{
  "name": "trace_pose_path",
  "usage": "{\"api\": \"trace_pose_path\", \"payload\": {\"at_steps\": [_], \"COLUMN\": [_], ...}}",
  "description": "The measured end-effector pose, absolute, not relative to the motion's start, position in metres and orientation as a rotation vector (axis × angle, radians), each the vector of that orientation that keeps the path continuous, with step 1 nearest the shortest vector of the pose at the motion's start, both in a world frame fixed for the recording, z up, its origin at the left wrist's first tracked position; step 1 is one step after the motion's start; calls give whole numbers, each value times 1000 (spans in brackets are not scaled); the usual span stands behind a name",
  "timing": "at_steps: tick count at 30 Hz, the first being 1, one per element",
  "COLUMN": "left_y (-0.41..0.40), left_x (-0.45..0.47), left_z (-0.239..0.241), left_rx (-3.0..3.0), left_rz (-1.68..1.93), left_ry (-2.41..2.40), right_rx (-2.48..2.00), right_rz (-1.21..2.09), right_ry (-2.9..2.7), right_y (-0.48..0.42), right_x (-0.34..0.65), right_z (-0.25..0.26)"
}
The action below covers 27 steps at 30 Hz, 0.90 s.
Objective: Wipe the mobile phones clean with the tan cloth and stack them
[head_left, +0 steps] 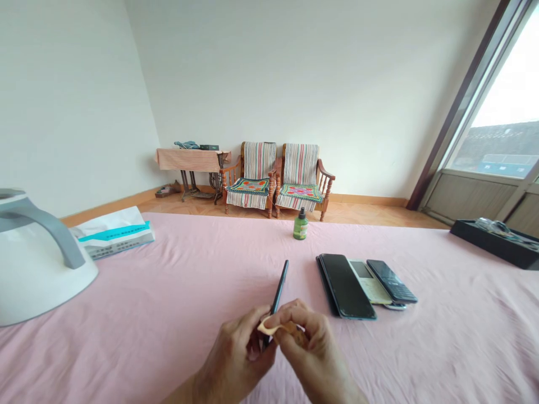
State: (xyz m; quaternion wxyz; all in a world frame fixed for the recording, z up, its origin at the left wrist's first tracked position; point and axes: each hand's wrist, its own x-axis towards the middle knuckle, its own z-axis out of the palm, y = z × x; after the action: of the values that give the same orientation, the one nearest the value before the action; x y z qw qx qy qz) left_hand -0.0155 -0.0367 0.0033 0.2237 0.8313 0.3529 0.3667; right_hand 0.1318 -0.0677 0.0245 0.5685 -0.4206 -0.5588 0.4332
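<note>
Pink-clothed desk (pixel 168 292), lower centre: the left hand (pixel 236 359) pinches a dark phone (pixel 280 286) edge-on, and the right hand (pixel 315 348) pinches a tan cloth (pixel 273 327) against it. So thin a grip could let the dark phone slip.

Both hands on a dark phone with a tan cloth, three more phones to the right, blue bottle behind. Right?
No. Head view: the bottle is green, not blue. The left hand and right hand hold the dark phone and tan cloth; rest stands.
</note>
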Motion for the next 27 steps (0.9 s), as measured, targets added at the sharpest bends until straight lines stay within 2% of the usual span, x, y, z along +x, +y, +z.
{"api": "trace_pose_path", "payload": {"at_steps": [6,13,21,27], "left_y": [-35,-36,-34,-35], "left_x": [-17,-17,-18,-16], "left_z": [2,-6,-9,-4], "left_rx": [2307,2461,2483,2528], "left_rz": [1021,1080,1091,1105], "left_ry": [995,1047,1059,1041], "right_rx": [-983,-1184,-1117,-1239], "right_rz": [566,301,321,245], "right_ry": [-1639,-1665,-1712,-1659], "right_y": [-62,-12,-33,-5], "right_x": [129,154,143,157], "right_z": [7,19,13,13]}}
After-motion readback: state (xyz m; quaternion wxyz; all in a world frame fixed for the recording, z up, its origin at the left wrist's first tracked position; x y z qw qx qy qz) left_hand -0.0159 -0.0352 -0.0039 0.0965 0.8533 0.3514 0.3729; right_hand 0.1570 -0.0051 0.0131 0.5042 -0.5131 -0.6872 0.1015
